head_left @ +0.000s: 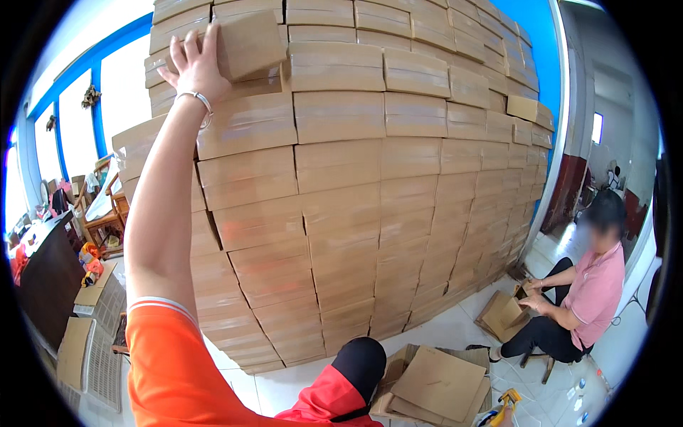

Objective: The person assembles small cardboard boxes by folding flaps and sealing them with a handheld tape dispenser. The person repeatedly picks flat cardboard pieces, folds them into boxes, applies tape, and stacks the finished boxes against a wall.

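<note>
Blue-framed windows and a white tiled floor (pixel 455 334) bound the room, which is dominated by a tall wall of stacked flat brown cardboard boxes (pixel 370 178); all positions below are given relative to that stack. At its upper left corner the left hand (pixel 193 67), wearing a thin silver bracelet, is raised overhead with its fingers (pixel 186 44) spread flat against the near end of one flat brown cardboard box (pixel 249 44), which sits skewed and proud of the course beneath it. The fingers are wide and pressing, not wrapped around anything. The right hand is not in view. In my judgement the box is not yet seated. Good practice would be to push along the box's long axis with an even palm, square its edges to the neighbouring boxes, and avoid loading the corner alone, since an overhanging box at this height could tip outward. At the foot of the stack, to its right, a seated person in a pink shirt (pixel 594 292) handles cardboard. Flattened cardboard sheets (pixel 437 384) lie on the floor in front of the stack.
</note>
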Tool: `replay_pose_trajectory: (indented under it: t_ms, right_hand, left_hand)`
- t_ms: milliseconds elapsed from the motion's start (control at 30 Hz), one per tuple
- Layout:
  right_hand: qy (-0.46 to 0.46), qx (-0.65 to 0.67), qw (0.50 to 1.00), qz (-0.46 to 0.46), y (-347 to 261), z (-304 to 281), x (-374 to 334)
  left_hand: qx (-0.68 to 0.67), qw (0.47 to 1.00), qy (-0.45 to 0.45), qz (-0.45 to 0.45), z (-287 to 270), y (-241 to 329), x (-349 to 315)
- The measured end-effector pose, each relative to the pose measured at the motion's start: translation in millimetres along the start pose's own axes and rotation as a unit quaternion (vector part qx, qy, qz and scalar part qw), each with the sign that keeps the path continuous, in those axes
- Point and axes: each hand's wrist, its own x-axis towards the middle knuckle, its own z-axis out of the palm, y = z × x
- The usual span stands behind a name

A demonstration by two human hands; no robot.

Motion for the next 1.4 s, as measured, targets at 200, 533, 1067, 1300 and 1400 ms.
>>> replay_pose_trajectory:
  t_ms: [200,533,1067,1300,1400]
  right_hand:
    - [-0.009,0.037,0.998,0.044,0.7,22.1,-9.4]
    - [0.03,0.154,0.988,0.004,-17.4,9.1,-45.0]
    - [-0.024,0.165,0.985,-0.049,-46.0,29.9,-47.1]
    - [-0.042,0.153,0.987,-0.027,-50.5,32.5,-25.7]
    - [-0.023,0.16,0.987,-0.026,-52.7,37.8,-23.3]
  left_hand:
    - [-0.011,0.989,-0.119,0.083,19.2,-2.5,-13.5]
    - [-0.447,0.775,0.031,0.446,-28.5,200.9,-257.2]
    - [-0.215,0.414,-0.684,0.561,-52.0,371.3,-720.6]
    - [-0.307,0.48,-0.613,0.547,-25.9,360.4,-743.5]
    - [-0.275,0.456,-0.649,0.544,-29.8,361.0,-727.4]
